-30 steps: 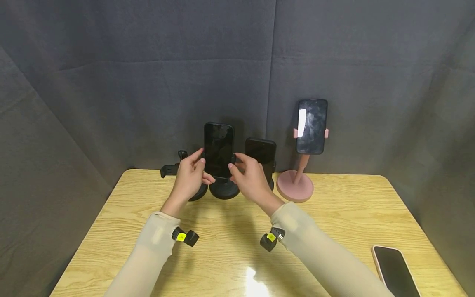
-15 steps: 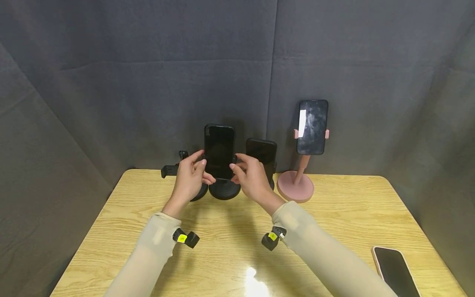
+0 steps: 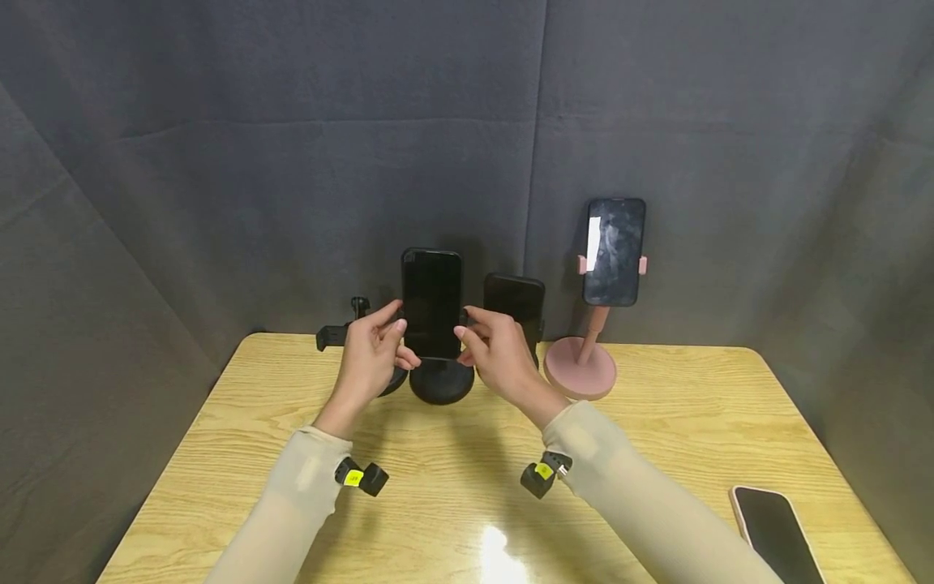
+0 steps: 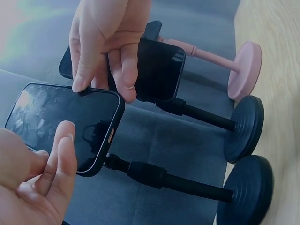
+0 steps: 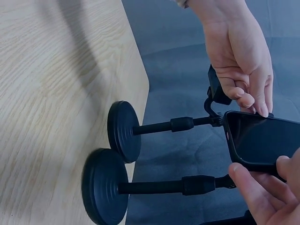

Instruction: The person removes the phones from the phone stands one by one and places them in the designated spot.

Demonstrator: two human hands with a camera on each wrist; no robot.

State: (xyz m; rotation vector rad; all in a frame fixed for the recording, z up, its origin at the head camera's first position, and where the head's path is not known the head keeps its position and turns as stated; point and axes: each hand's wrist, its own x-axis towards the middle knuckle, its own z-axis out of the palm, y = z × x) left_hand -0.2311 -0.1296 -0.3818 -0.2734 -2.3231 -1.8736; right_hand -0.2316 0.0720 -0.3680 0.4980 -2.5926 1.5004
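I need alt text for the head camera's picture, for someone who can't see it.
A person's left hand and right hand hold a black phone by its sides, on a black stand. To the right, a pink stand holds another phone.

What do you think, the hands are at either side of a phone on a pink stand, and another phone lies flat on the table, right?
Not quite: the colour is wrong. The left wrist view shows the phone between the left hand and right hand on a black stand. The other phone does lie flat on the table.
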